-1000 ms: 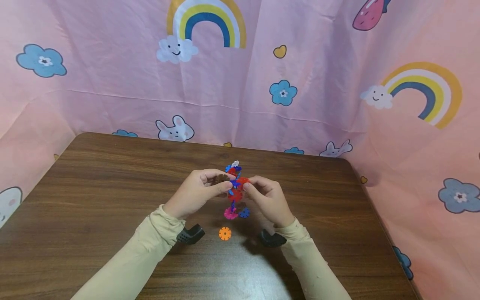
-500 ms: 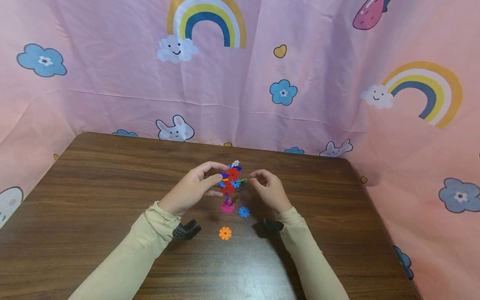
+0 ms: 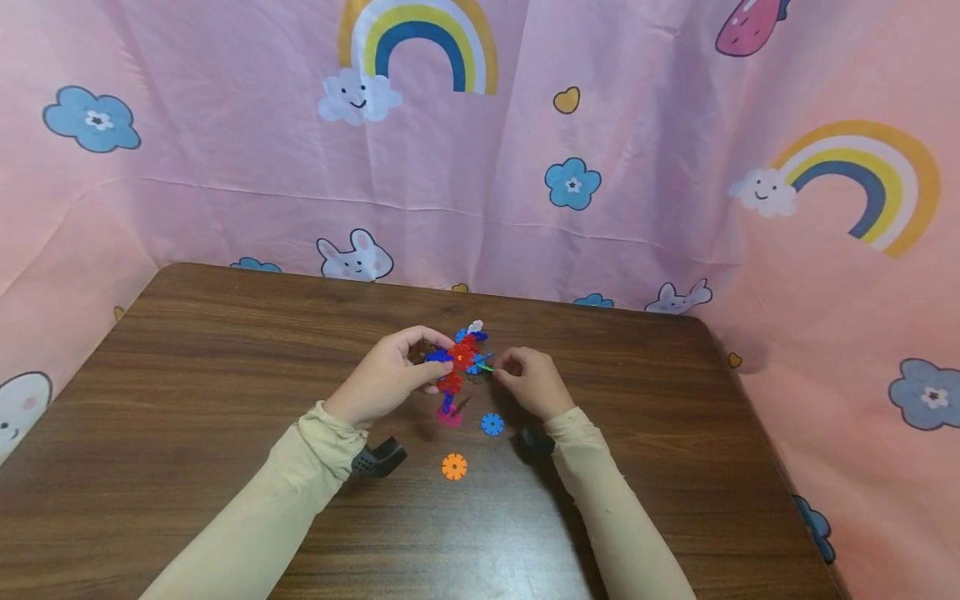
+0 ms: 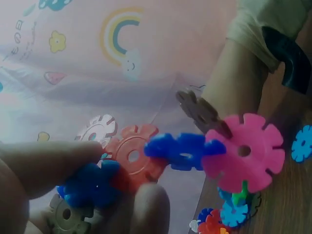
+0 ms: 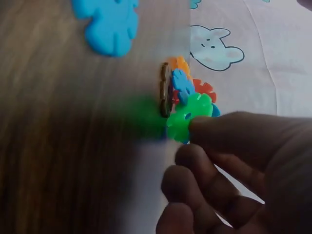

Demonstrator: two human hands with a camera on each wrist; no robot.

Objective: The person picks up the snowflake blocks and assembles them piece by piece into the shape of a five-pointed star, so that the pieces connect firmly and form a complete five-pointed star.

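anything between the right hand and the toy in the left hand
Only the green notched plastic disc that the right hand pinches, beside the multicoloured toy of notched plastic discs. Nothing else visible stands between them.

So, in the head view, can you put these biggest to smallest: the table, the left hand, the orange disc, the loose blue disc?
1. Table
2. Left hand
3. Orange disc and loose blue disc: nearly alike; orange is nearer the camera, so I can't rank them.
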